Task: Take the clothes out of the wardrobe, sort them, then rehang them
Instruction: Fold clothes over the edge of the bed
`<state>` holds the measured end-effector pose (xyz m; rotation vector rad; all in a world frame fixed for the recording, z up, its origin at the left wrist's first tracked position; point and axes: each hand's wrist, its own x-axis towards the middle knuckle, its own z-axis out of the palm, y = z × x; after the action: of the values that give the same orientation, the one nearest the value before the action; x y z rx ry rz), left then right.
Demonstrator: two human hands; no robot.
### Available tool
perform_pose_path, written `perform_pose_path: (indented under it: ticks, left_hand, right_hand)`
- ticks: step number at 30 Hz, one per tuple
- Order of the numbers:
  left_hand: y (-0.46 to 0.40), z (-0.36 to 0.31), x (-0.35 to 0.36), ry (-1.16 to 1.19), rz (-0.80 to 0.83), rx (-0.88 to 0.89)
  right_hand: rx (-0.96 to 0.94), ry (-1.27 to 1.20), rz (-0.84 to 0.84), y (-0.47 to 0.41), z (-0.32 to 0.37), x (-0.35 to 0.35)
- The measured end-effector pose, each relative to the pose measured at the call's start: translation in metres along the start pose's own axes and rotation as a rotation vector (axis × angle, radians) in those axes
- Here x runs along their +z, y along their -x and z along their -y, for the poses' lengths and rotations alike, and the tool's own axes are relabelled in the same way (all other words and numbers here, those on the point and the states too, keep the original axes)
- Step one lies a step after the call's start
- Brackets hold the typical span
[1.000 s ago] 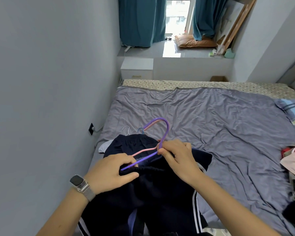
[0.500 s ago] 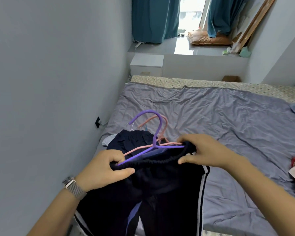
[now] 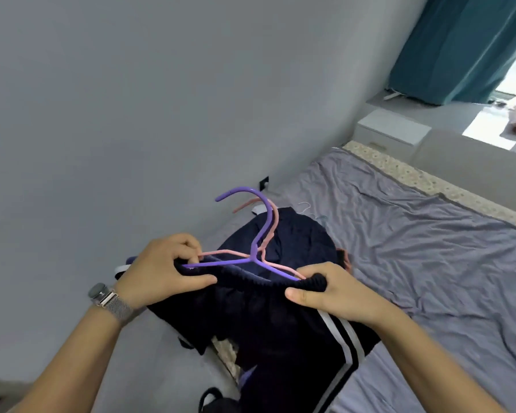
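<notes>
Dark navy track trousers with white side stripes point(image 3: 280, 317) hang above the near edge of the grey-sheeted bed point(image 3: 429, 248), their legs cut off below. The left hand point(image 3: 161, 269) and right hand point(image 3: 328, 293) each have a closed grip on the elastic waistband, hiding the ends of the purple plastic hanger point(image 3: 259, 242) and pink plastic hanger point(image 3: 268, 234).

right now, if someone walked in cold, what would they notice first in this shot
Front and centre, both hands stretch the waistband of dark navy trousers with white side stripes: the left hand grips one end, the right hand the other. A purple hanger and a pink hanger sit together at the waistband, hooks pointing up. Behind lies a bed with a rumpled grey sheet, with a teal curtain at upper right.
</notes>
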<state>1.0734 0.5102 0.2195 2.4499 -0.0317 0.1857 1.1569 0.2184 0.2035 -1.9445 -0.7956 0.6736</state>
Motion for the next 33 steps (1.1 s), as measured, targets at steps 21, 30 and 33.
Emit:
perform_pose_path:
  ticks: [21,30,33]
  left_hand:
    - [0.447,-0.114,0.014,0.566,-1.223,-0.937]
    - [0.553,-0.168,0.034,0.43,-1.584,-1.111]
    - [0.58,-0.187,0.049,0.357,-1.739,-1.213]
  right_hand:
    - [-0.092,-0.204,0.78,0.123,0.169,0.358]
    - [-0.349,0.024,1.153,0.23,0.191,0.434]
    - [-0.464,0.094,1.269,0.255,0.194,0.45]
